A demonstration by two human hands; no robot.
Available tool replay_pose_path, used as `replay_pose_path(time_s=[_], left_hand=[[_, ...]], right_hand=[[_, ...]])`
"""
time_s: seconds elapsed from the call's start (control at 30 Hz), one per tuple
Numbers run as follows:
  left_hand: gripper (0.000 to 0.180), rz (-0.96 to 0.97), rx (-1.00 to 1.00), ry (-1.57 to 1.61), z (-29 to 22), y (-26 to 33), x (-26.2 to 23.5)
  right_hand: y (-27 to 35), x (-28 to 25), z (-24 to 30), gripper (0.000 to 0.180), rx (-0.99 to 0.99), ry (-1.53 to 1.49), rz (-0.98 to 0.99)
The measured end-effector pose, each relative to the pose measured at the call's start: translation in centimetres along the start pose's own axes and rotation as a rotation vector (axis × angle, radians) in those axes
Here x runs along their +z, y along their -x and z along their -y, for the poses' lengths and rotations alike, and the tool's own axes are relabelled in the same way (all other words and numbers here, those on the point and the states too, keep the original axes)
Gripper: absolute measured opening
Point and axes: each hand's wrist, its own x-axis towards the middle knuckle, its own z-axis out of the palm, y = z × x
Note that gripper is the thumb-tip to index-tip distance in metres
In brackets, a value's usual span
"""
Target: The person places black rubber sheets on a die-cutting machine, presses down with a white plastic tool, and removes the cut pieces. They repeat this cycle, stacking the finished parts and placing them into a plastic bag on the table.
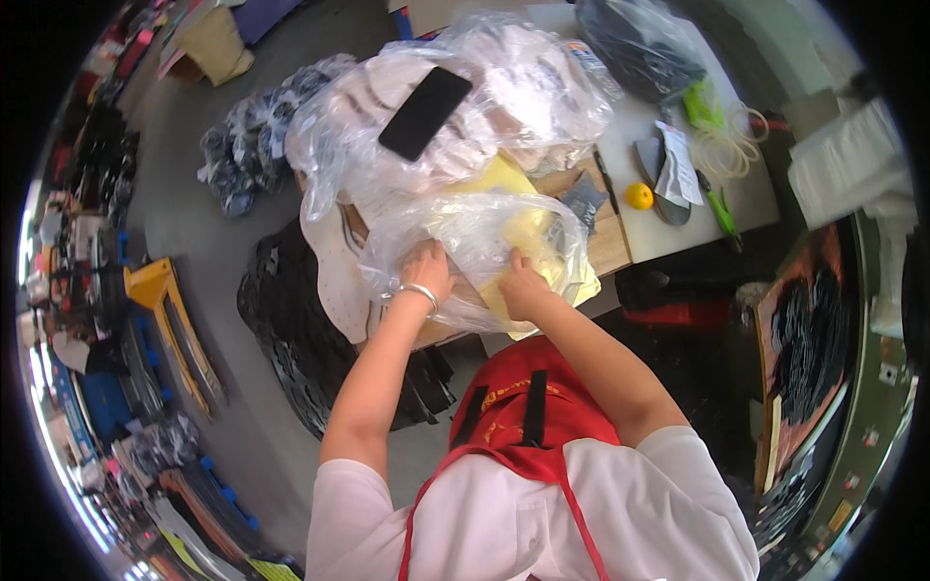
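Note:
A clear plastic bag (pixel 465 215) lies crumpled at the near edge of the work table, over yellow sheets (pixel 572 283). My left hand (pixel 429 269), with a silver bangle at its wrist, is closed on the left part of the bag, its fingertips partly covered by film. To the right, my right hand (pixel 524 285) pinches the same bag near the yellow sheets. Just beyond, a large clear bag of pale pieces (pixel 358 116) bulges across the table, and a black phone (pixel 424 113) rests on top of it.
On the right are a small orange fruit (pixel 639 196), dark insole-shaped pieces (pixel 653 165), a green-handled tool (pixel 720 211) and coiled clear tubing (pixel 727 147). Bundled dark bags (pixel 254 136) sit left of the table. Black sheets (pixel 291 329) hang below. A yellow pallet jack (pixel 165 300) stands on the floor.

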Motion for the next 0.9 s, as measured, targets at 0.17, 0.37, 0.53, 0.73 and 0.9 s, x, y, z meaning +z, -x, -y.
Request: replay_pose_path(time_s=[0.17, 0.37, 0.53, 0.73, 0.9], left_hand=[[0.036, -0.3, 0.269, 0.011, -1.3, -0.6, 1.8], [0.02, 0.084, 0.338, 0.544, -4.4, 4.5, -2.2], [0.019, -0.131, 0.513, 0.662, -15.2, 9.8, -5.4], [0.033, -0.15, 1.124, 0.58, -39.7, 12.7, -4.4], [0.046, -0.259, 1.62, 0.335, -59.1, 13.6, -1.8]], right_hand=[[-1.4, -0.9, 1.9, 0.022, -0.038, -0.254, -0.225], [9.6, -2.9, 1.3, 0.014, -0.361, -0.642, -0.643], [26.3, -2.1, -7.6, 0.013, 0.003, -0.919, -1.15], [45.7, 5.3, -21.9, 0.02, 1.062, -0.777, -1.873], [52.7, 10.8, -27.5, 0.039, 1.043, -1.5, -1.673]])
